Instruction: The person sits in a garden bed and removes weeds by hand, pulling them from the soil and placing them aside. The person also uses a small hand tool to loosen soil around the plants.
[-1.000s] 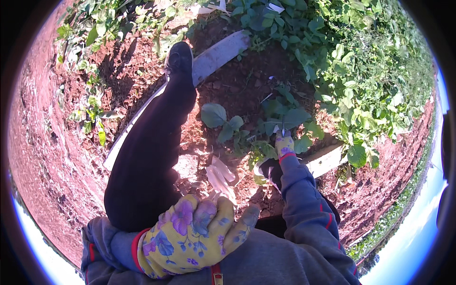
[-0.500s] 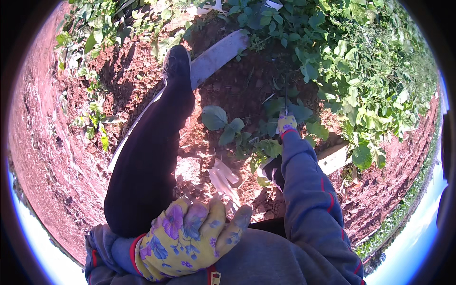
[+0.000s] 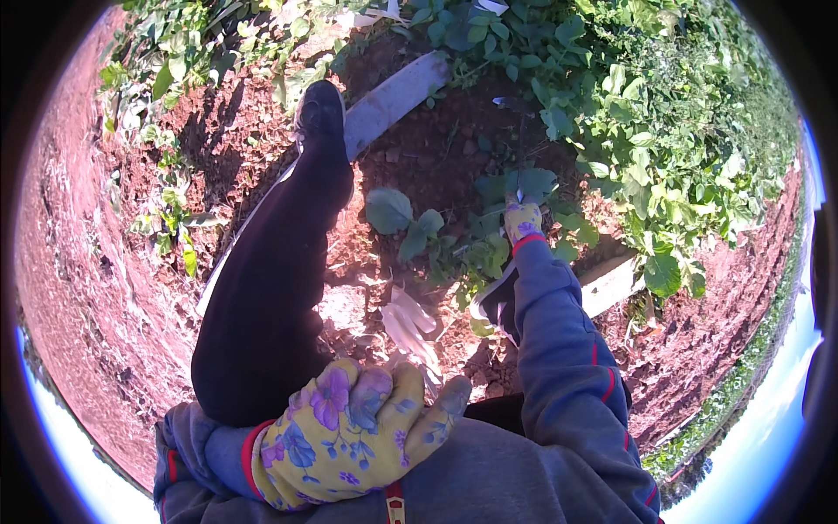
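Your right hand (image 3: pixel 523 222) had reached farther out, placing the thin tool (image 3: pixel 520 196) in its closed fingers among broad leaves (image 3: pixel 537 182). Your left hand (image 3: pixel 336 441) stayed loosely curled; whether it held anything could not be determined.

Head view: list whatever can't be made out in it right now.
All in the head view:
Right hand: too small and shadowed, among leaves, to tell exactly what its fingers grip.
Left hand: palm and anything under it, hidden by the back of the hand.
Pale board: its middle stretch, hidden by the left leg.
Right shoe: partly covered by the right sleeve.
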Motion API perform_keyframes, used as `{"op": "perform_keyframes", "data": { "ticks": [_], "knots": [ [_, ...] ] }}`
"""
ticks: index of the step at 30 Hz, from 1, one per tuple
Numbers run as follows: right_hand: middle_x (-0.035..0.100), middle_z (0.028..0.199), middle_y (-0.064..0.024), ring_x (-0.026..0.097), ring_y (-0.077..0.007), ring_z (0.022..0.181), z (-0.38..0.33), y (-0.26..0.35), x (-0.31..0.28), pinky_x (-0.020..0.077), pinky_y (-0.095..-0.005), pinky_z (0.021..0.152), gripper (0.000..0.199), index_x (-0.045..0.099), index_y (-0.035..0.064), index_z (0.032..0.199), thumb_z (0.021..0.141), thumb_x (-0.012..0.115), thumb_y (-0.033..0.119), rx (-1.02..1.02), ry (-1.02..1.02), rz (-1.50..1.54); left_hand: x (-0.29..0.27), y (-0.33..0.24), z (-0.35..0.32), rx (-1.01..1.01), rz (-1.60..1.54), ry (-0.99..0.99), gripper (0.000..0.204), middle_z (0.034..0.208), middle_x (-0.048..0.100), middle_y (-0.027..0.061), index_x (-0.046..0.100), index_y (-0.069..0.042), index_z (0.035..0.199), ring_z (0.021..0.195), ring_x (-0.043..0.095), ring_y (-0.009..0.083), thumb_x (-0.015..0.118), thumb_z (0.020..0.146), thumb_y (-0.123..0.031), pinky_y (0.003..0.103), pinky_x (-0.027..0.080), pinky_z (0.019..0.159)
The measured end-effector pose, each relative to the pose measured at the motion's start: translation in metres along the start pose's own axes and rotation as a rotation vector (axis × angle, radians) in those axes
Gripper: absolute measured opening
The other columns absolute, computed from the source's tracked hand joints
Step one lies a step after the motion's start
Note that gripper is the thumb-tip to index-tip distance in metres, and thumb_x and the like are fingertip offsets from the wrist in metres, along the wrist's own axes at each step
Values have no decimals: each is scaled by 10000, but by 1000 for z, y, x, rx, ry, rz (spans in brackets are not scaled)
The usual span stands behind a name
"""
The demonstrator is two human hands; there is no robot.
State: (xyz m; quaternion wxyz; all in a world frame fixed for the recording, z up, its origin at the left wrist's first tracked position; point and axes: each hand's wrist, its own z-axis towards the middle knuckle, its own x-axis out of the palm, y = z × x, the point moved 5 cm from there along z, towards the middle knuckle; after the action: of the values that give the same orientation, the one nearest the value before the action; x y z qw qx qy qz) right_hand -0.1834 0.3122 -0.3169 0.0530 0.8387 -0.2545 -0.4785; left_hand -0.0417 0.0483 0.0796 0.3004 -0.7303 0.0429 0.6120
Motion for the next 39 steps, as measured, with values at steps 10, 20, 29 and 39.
{"op": "perform_keyframes", "data": {
  "ticks": [10, 20, 29, 39],
  "knots": [
    [610, 1118, -314, 606, -433, 1044, 23, 22, 25, 489, -495, 884, 475, 455, -42, 1236, 925, 529, 309, 44, 113, -169, 6, 5, 0, 24, 140, 48, 475, 899, 511, -8, 579, -250, 1265, 709, 462, 148, 529, 793, -261, 272, 410, 570],
    [599, 1138, -319, 574, -483, 1043, -113, -52, 53, 456, -523, 875, 598, 353, 38, 1421, 952, 462, 392, -8, 259, -68, -2, 3, 2, 54, 35, -16, 410, 869, 574, -36, 644, -206, 1199, 685, 482, 103, 634, 789, -204, 286, 398, 618],
    [638, 993, -294, 593, -477, 959, 3, 20, 30, 475, -509, 786, 485, 565, -19, 1119, 962, 466, 429, -28, 2, 229, 1, 4, 2, 29, 68, -5, 450, 868, 573, -42, 638, -215, 1208, 688, 486, 101, 642, 758, -214, 280, 397, 617],
    [697, 903, -102, 695, -249, 803, 94, 148, 68, 536, -383, 602, 316, 572, 82, 1196, 1000, 391, 251, -449, 129, -597, 7, 22, -4, -59, 53, 124, 436, 937, 604, -34, 637, -203, 1175, 727, 501, 130, 613, 740, -223, 314, 404, 638]
  ]
}}
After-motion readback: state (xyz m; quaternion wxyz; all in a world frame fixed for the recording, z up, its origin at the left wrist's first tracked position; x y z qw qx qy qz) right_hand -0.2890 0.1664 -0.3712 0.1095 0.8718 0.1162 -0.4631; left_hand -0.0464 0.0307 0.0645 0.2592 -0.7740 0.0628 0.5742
